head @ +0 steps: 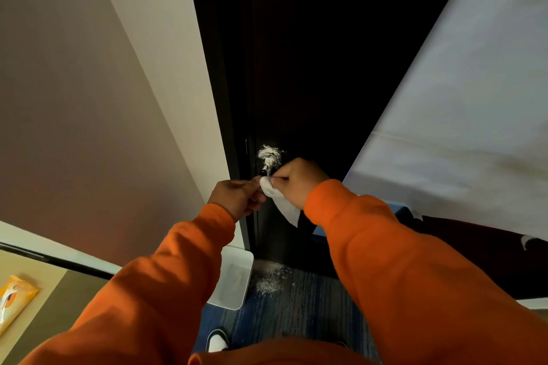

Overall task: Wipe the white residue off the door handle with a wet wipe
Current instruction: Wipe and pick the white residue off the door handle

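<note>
The door handle (pixel 269 159) on the dark door (pixel 311 68) is smeared with white residue around its base and shaft. A white wet wipe (pixel 280 201) hangs just below the handle's tip. My left hand (pixel 240 197) pinches the wipe's upper left corner. My right hand (pixel 296 182) grips the wipe's top from the right, fingers closed, right beside the handle's end. Both arms wear orange sleeves. The handle's outer end is partly hidden behind the wipe and my fingers.
A white plastic bin (pixel 234 281) stands on the blue carpet at the foot of the door, with white powder (pixel 271 281) scattered beside it. An orange wipe packet (pixel 12 302) lies on a surface at the lower left. My shoe (pixel 218 341) is below.
</note>
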`<action>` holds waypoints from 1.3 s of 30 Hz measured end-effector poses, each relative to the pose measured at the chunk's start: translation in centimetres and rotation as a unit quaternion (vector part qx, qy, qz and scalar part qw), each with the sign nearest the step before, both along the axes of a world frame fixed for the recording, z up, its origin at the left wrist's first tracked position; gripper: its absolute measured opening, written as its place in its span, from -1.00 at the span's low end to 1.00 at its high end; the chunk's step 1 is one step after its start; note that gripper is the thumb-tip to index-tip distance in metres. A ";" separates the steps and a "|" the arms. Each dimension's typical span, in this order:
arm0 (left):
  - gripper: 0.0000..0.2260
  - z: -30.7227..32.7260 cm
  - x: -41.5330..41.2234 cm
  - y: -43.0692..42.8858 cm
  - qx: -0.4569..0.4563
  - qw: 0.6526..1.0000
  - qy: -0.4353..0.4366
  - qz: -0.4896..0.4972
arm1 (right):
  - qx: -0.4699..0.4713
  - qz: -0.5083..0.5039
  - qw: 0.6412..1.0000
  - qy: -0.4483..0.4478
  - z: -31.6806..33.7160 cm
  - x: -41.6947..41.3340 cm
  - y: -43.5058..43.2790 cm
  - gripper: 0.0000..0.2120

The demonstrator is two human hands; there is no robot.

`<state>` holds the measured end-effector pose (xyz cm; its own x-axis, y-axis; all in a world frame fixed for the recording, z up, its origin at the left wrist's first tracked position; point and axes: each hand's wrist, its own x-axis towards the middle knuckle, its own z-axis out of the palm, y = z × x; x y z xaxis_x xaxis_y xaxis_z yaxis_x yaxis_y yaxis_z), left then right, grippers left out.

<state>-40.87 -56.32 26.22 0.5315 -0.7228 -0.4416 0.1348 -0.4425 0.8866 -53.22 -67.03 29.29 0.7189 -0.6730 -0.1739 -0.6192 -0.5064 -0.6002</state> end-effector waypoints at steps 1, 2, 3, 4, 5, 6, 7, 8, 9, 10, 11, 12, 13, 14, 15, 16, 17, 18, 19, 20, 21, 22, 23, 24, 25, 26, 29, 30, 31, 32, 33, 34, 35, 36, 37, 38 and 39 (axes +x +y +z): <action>-0.69 0.0 0.1 0.0 0.002 1.000 -0.002 -0.003 | 0.005 0.003 1.000 -0.012 0.1 -0.2 0.1 -0.72; -0.69 -0.1 0.2 0.1 0.003 1.000 -0.003 -0.006 | 0.013 0.002 1.000 -0.023 0.3 -0.7 0.1 -0.81; -0.70 -0.2 0.3 0.1 0.003 1.000 -0.002 -0.008 | 0.019 -0.005 0.999 -0.028 0.4 -1.5 0.0 -0.88; -0.71 -0.3 0.4 0.1 0.002 1.000 -0.001 -0.011 | 0.018 -0.009 0.999 -0.028 0.7 -2.5 -0.3 -0.88; -0.71 -0.3 0.5 0.1 0.000 1.000 0.001 -0.014 | 0.015 -0.007 1.000 -0.025 0.8 -3.4 -0.6 -0.87; -0.72 -0.4 0.5 0.2 -0.001 1.000 0.003 -0.016 | 0.008 -0.002 1.000 -0.019 0.8 -3.9 -0.9 -0.88; -0.72 -0.3 0.5 0.2 -0.001 1.000 0.007 -0.017 | 0.000 0.004 1.000 -0.009 0.8 -3.9 -1.1 -0.89; -0.73 -0.3 0.5 0.2 0.001 1.000 0.013 -0.017 | -0.013 0.011 1.000 0.005 0.8 -3.5 -1.3 -0.85; -0.73 -0.4 0.4 0.2 0.002 1.000 0.023 -0.015 | -0.026 0.017 0.999 0.018 0.7 -2.7 -1.3 -0.77; -0.73 -0.4 0.4 0.2 0.003 0.999 0.034 -0.012 | -0.034 0.019 0.999 0.026 0.4 -1.7 -1.1 -0.71; -0.73 -0.5 0.5 0.2 0.005 0.999 0.042 -0.010 | -0.039 0.019 0.999 0.029 0.3 -0.8 -0.7 -0.68; -0.72 -0.6 0.5 0.1 0.007 0.999 0.044 -0.009 | -0.043 0.019 0.999 0.024 0.2 -0.1 -0.3 -0.69; -0.71 -0.7 0.6 0.1 0.009 0.999 0.046 -0.009 | -0.042 0.019 0.999 0.017 0.1 0.2 0.0 -0.72; -0.71 -0.7 0.7 0.0 0.010 0.999 0.050 -0.009 | -0.037 0.019 0.999 0.002 0.0 0.2 0.3 -0.78; -0.71 -0.7 0.8 0.0 0.010 0.998 0.055 -0.010 | -0.031 0.018 0.999 -0.009 -0.2 -0.4 0.3 -0.84; -0.72 -0.7 0.9 0.0 0.010 0.998 0.060 -0.010 | -0.025 0.015 0.999 -0.019 -0.2 -1.4 0.3 -0.88; -0.71 -0.7 0.9 0.0 0.008 0.998 0.066 -0.009 | -0.022 0.007 0.999 -0.024 -0.2 -2.6 0.2 -0.86; -0.71 -0.8 1.0 0.0 0.005 0.998 0.069 -0.009 | -0.017 -0.006 0.999 -0.029 -0.1 -3.9 -0.1 -0.80; -0.71 -0.9 1.0 0.1 0.002 0.997 0.071 -0.010 | -0.012 -0.017 0.999 -0.034 0.1 -5.2 -0.3 -0.77; -0.70 -1.0 1.0 0.2 -0.001 0.997 0.071 -0.013 | 0.000 -0.026 0.999 -0.044 0.4 -6.3 -0.5 -0.76; -0.70 -1.1 1.0 0.3 -0.002 0.997 0.070 -0.016 | 0.013 -0.033 0.998 -0.046 0.6 -7.0 -0.7 -0.76; -0.70 -1.2 1.0 0.3 -0.002 0.997 0.069 -0.018 | 0.021 -0.039 0.998 -0.043 0.8 -7.2 -1.0 -0.78; -0.70 -1.1 1.0 0.4 -0.003 0.997 0.071 -0.019 | 0.019 -0.038 0.999 -0.033 0.9 -7.0 -1.3 -0.81; -0.71 -1.1 0.9 0.4 -0.005 0.997 0.072 -0.019 | 0.013 -0.028 0.999 -0.021 0.9 -6.3 -1.4 -0.85; -0.71 -1.0 0.8 0.4 -0.006 0.997 0.072 -0.018 | 0.008 -0.014 1.000 -0.008 0.9 -5.3 -1.3 -0.89; -0.71 -1.0 0.7 0.3 -0.006 0.997 0.070 -0.016 | 0.005 -0.002 1.000 0.000 0.8 -4.1 -1.1 -0.89; -0.69 -0.8 0.1 0.1 0.000 0.998 0.065 -0.016 | 0.015 0.006 1.000 -0.016 0.1 -2.0 -0.5 -0.87; -0.68 -0.8 -0.1 0.1 0.001 0.997 0.069 -0.015 | 0.033 0.005 0.999 -0.029 -0.1 -1.9 -0.7 -0.89; -0.67 -0.8 -0.2 0.1 0.000 0.997 0.073 -0.015 | 0.053 0.003 0.998 -0.038 -0.1 -2.2 -1.1 -0.89; -0.65 -0.9 -0.3 0.2 0.000 0.997 0.073 -0.018 | 0.069 -0.001 0.997 -0.037 -0.1 -3.0 -1.6 -0.87; -0.65 -1.0 -0.4 0.3 -0.002 0.997 0.072 -0.020 | 0.074 -0.005 0.997 -0.026 0.0 -3.9 -2.2 -0.86; -0.64 -1.2 -0.4 0.5 -0.003 0.997 0.070 -0.021 | 0.078 -0.008 0.997 -0.012 0.0 -5.0 -2.8 -0.86; -0.65 -1.4 -0.4 0.7 -0.004 0.997 0.070 -0.020 | 0.082 -0.009 0.997 0.000 0.1 -6.0 -3.3 -0.86; -0.65 -1.5 -0.3 0.9 -0.003 0.997 0.070 -0.016 | 0.088 -0.009 0.996 0.008 0.2 -6.7 -3.6 -0.87; -0.64 -1.7 -0.1 1.2 -0.001 0.997 0.073 -0.011 | 0.087 -0.006 0.996 0.016 0.4 -7.0 -3.7 -0.88; -0.64 -2.0 0.0 1.4 0.003 0.997 0.077 -0.008 | 0.080 -0.003 0.996 0.026 0.5 -6.9 -3.6 -0.88; -0.63 -2.1 0.1 1.6 0.007 0.997 0.082 -0.005 | 0.064 -0.001 0.997 0.036 0.7 -6.5 -3.4 -0.86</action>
<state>-40.82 -54.71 24.11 0.4442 -0.7216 -0.5309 0.2720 -0.4560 0.8474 -59.72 -70.46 29.94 0.7001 -0.6439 -0.3086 -0.6636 -0.4271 -0.6142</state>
